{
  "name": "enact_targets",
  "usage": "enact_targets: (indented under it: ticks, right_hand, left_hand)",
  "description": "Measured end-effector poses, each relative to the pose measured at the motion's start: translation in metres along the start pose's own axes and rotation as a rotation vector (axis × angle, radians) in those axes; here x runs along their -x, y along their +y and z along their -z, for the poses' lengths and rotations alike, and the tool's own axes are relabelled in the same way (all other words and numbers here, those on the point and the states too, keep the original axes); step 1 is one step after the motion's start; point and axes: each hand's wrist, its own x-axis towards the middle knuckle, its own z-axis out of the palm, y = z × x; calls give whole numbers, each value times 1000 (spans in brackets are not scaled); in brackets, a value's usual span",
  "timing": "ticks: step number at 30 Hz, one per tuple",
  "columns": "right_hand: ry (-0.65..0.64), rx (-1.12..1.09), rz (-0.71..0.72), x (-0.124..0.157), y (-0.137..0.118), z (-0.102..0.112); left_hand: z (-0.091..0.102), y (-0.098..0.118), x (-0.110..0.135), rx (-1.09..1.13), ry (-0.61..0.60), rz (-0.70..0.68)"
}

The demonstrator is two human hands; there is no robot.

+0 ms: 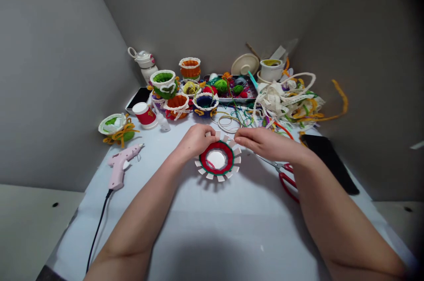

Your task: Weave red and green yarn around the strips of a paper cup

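Observation:
A round white card disc (pixel 218 160) with cut tabs around its rim lies on the table, wound with a red and green yarn ring around a white centre. My left hand (pixel 196 140) grips its upper left edge. My right hand (pixel 259 142) pinches its upper right tabs with the fingertips. Beside my right forearm lie red-handled scissors (pixel 287 179), partly hidden under it. A pink hot glue gun (pixel 121 166) lies to the left of my left forearm, with its black cord (pixel 98 228) trailing toward me.
Finished yarn baskets (pixel 176 103) stand at the back, next to a metal tray of yarn balls (pixel 228 90). A heap of lace and ribbon (pixel 285 102) lies back right. A black case (pixel 327 161) lies along the right side, and grey walls enclose the table (pixel 185 214).

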Motion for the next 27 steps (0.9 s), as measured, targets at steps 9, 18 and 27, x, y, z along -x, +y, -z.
enact_targets:
  ticks: [9,18,27]
  right_hand:
    - [216,181,132,4,-13,-6]
    - [104,222,97,5,0,-2]
    - [30,88,13,1,-7,0]
  left_hand:
    - [-4,5,2,-153,13,22]
    - [10,3,2,-43,11,43]
    - [14,2,0,37,117,80]
